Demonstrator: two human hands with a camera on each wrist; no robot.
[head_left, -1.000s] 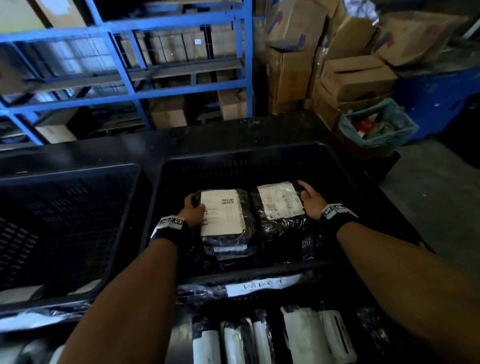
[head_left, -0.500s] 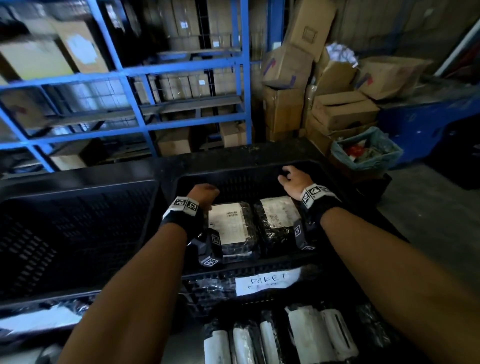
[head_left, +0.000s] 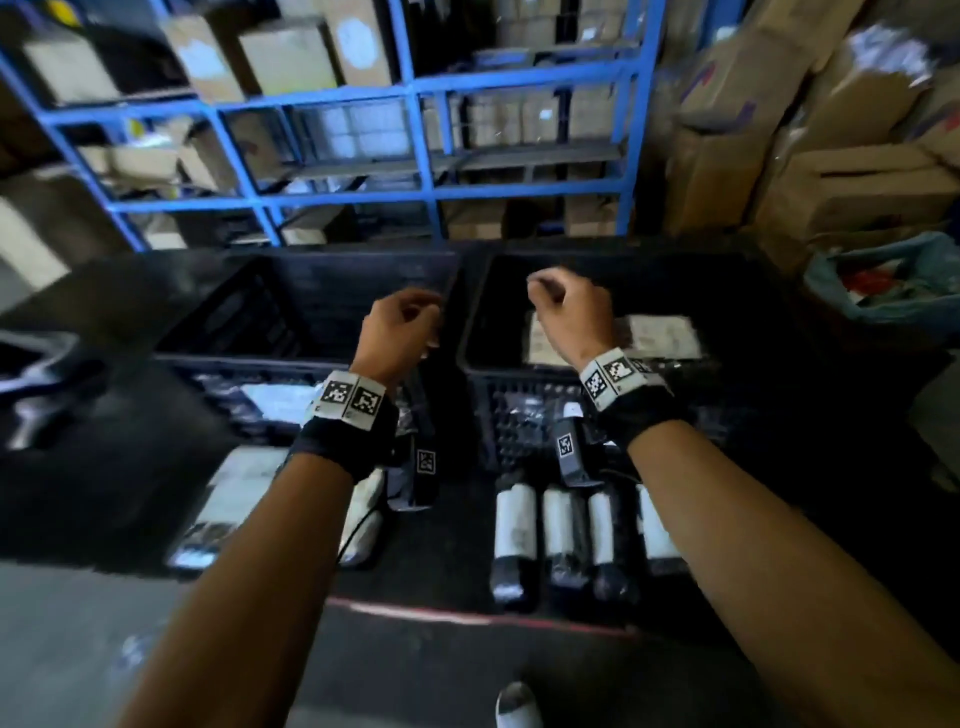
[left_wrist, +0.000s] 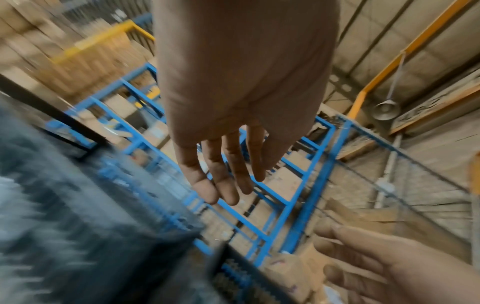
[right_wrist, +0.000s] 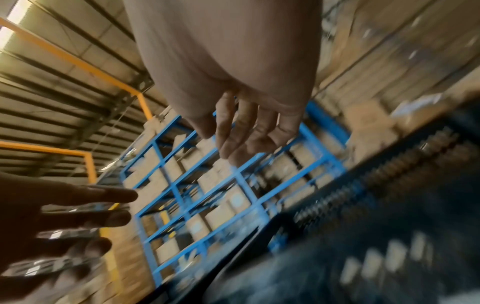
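Left crate (head_left: 234, 358): black mesh plastic, interior too dark to tell contents. Left hand (head_left: 397, 332): raised over the gap between the two crates, fingers slack and loosely curled, holding nothing; the left wrist view confirms a bare palm. Right hand (head_left: 569, 317): raised over the right crate, fingers likewise loose, nothing in its grip. Right crate (head_left: 498, 370): black mesh, containing labelled parcels (head_left: 660, 335) lying flat, labels up, toward its right side. Row of wrapped parcels (head_left: 514, 525): on the dark surface just in front of the right crate, side by side, white labels showing. Lined bin (head_left: 893, 280): far right, apart from the work. Handling note, as a judgement: take the next parcel from the row by its body, not the loose wrap, keep its label up, and lay it flat against those already in the crate.
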